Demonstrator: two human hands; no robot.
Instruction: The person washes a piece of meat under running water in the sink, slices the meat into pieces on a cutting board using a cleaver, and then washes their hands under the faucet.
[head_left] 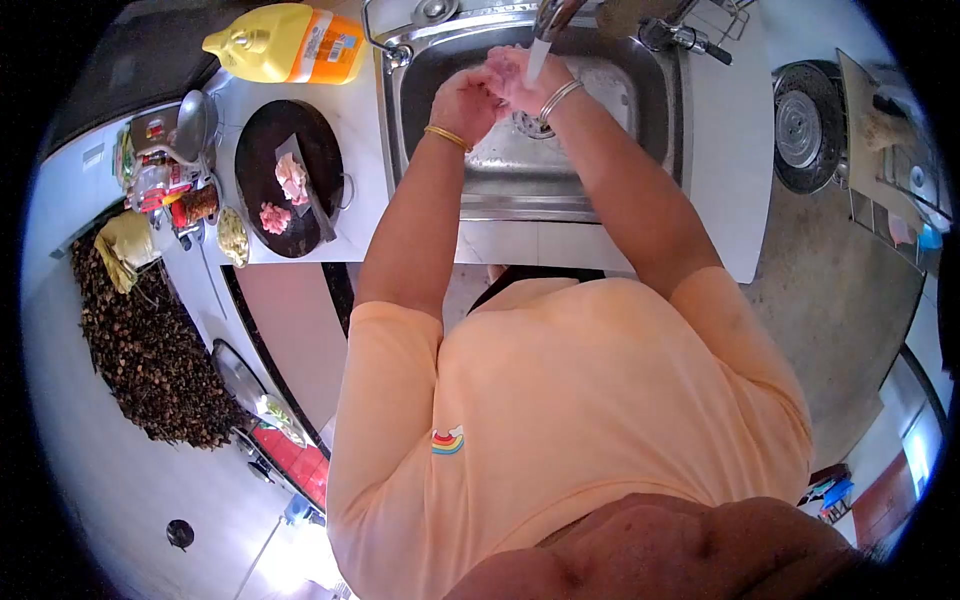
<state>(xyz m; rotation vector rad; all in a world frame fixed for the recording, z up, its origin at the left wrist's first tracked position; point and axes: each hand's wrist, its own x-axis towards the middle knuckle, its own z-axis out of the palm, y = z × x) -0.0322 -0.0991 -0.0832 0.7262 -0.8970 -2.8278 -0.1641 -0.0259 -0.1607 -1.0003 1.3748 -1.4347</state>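
Under the running faucet (556, 18), my left hand (468, 105) and my right hand (522, 80) come together over the steel sink (560, 180). A yellow bangle circles the left wrist, and silver bangles circle the right. Water falls onto my right hand. Fingers of both hands are curled and pressed against each other; whether anything pinkish lies between them is hidden. Left of the sink, a dark round board (265, 140) carries a knife (318, 212), with a larger piece of raw meat (291, 178) on its blade and smaller raw meat pieces (275, 217) beside it.
A yellow jug (265, 42) with an orange label lies behind the board. Jars and a ladle (195, 125) crowd the counter's left end, near a dish of pale pieces (233, 237). To the right stands a dark round pan (805, 125) beside a rack.
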